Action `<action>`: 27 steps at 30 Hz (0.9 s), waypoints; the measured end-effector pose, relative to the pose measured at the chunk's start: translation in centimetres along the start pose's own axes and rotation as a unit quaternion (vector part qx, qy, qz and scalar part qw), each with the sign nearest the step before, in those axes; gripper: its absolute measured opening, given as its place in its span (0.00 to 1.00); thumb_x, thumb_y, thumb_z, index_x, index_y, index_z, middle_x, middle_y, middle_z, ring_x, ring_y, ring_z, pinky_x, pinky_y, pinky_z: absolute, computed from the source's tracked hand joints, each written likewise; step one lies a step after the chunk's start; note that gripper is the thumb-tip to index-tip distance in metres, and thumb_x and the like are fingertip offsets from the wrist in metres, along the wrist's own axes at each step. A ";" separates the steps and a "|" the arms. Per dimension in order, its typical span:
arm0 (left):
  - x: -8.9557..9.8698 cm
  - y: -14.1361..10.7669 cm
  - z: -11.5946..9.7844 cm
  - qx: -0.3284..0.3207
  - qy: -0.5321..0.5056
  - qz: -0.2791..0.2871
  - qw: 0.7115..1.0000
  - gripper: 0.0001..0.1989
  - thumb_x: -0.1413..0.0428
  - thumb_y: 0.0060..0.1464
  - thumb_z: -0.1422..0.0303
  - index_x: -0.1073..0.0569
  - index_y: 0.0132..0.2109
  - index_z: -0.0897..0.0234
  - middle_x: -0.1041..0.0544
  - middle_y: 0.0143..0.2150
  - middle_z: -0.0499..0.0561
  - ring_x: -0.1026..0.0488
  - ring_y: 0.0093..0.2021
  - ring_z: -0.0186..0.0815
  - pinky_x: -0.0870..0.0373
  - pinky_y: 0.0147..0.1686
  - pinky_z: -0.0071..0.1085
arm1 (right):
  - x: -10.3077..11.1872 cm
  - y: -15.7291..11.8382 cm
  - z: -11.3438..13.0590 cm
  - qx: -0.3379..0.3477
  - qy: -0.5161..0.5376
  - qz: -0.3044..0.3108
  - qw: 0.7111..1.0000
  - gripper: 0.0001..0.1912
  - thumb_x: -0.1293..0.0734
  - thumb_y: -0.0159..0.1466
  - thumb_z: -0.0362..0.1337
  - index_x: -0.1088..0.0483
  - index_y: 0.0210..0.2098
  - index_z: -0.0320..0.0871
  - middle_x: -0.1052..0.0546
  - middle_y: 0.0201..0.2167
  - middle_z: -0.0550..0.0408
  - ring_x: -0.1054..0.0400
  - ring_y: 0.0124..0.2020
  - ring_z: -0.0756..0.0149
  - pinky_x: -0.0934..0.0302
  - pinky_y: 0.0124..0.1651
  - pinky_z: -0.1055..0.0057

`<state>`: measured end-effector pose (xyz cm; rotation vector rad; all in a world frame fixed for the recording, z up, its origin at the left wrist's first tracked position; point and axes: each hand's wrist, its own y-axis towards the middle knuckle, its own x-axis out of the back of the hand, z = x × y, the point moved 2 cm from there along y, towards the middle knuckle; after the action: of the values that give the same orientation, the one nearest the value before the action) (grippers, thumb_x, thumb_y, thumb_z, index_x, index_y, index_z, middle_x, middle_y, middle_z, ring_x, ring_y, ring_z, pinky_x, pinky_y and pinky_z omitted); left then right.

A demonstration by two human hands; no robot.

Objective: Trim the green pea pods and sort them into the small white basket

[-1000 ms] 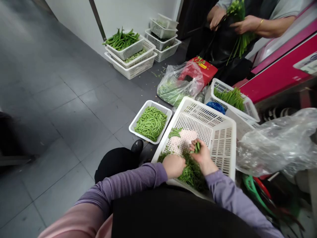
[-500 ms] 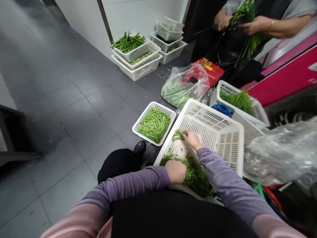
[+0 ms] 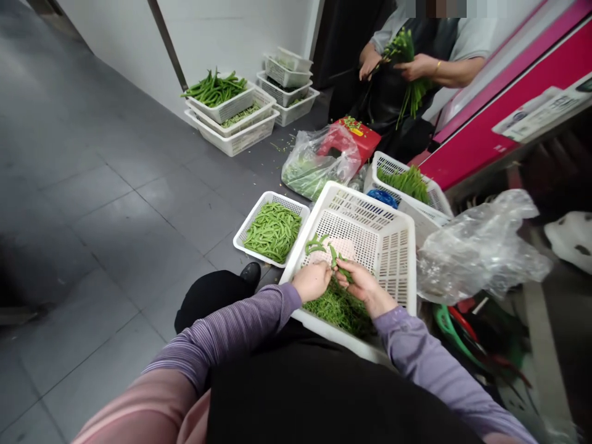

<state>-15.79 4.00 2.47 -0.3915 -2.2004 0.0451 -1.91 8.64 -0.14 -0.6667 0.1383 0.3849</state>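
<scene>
A large white basket (image 3: 398,259) stands in front of me, with dark green trimmings (image 3: 340,311) piled at its near end. Above it my right hand (image 3: 363,283) has its fingers closed round a few green pods (image 3: 343,269). My left hand (image 3: 313,282) is closed just beside it, fingertips close to a pod; whatever it pinches is too small to make out. Some loose pods (image 3: 315,244) lie in the basket past my left hand. To the left, a small white basket (image 3: 239,239) on the floor is full of green pods (image 3: 274,232).
Stacked white baskets (image 3: 231,145) stand by the wall. Beyond the large basket are a plastic bag of greens (image 3: 308,172), a red stool (image 3: 365,140) and a basket of green stalks (image 3: 435,194). Another person's hands (image 3: 419,66) hold long stems. Clear plastic (image 3: 476,246) lies at right.
My right hand has drawn back toward me with pods, and my left hand has lifted off the trimmings to meet it. The whole view has shifted, with the surroundings now further left.
</scene>
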 end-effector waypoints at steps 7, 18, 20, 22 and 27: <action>-0.2 -1.0 -1.4 -0.089 0.050 -0.014 0.995 0.12 0.61 0.57 0.68 0.34 0.39 0.67 0.26 0.33 0.55 0.28 0.33 0.37 0.34 0.34 0.31 | -1.2 -4.3 -0.5 -0.005 0.107 -0.016 0.994 0.11 0.29 0.48 0.36 0.36 0.23 0.39 0.33 0.20 0.59 0.48 0.15 0.80 0.58 0.14 0.81; -1.1 -1.6 -2.4 -0.144 0.079 0.003 0.986 0.12 0.55 0.51 0.65 0.29 0.32 0.64 0.26 0.29 0.52 0.29 0.31 0.37 0.36 0.32 0.31 | 0.2 -8.8 -2.1 -0.083 0.122 0.044 0.988 0.07 0.33 0.51 0.33 0.37 0.24 0.37 0.37 0.18 0.60 0.51 0.15 0.81 0.58 0.15 0.82; -0.6 -0.8 -1.5 -0.092 0.075 -0.003 0.993 0.12 0.55 0.51 0.65 0.28 0.31 0.65 0.26 0.28 0.52 0.30 0.30 0.37 0.36 0.32 0.31 | 0.6 -10.1 -2.1 -0.103 0.119 0.101 0.982 0.06 0.35 0.53 0.34 0.37 0.27 0.37 0.38 0.19 0.60 0.53 0.14 0.82 0.60 0.14 0.83; -0.3 0.1 -0.4 -0.041 0.066 -0.009 0.997 0.13 0.56 0.52 0.66 0.28 0.32 0.65 0.27 0.28 0.53 0.30 0.30 0.37 0.36 0.32 0.31 | 1.1 -11.2 -2.2 -0.109 0.122 0.139 0.977 0.06 0.37 0.55 0.35 0.36 0.29 0.37 0.40 0.20 0.61 0.56 0.14 0.83 0.62 0.13 0.83; -0.1 0.6 0.3 -0.009 0.068 -0.027 0.997 0.13 0.57 0.53 0.70 0.29 0.39 0.67 0.27 0.38 0.56 0.29 0.36 0.38 0.35 0.36 0.32 | 2.2 -12.5 -2.6 -0.136 0.149 0.171 0.964 0.07 0.38 0.55 0.37 0.37 0.29 0.37 0.43 0.18 0.63 0.59 0.13 0.83 0.63 0.12 0.84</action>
<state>-15.84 4.56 2.09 -0.3353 -2.0759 -0.0294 4.97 -1.29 4.44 -0.9749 0.4990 0.6416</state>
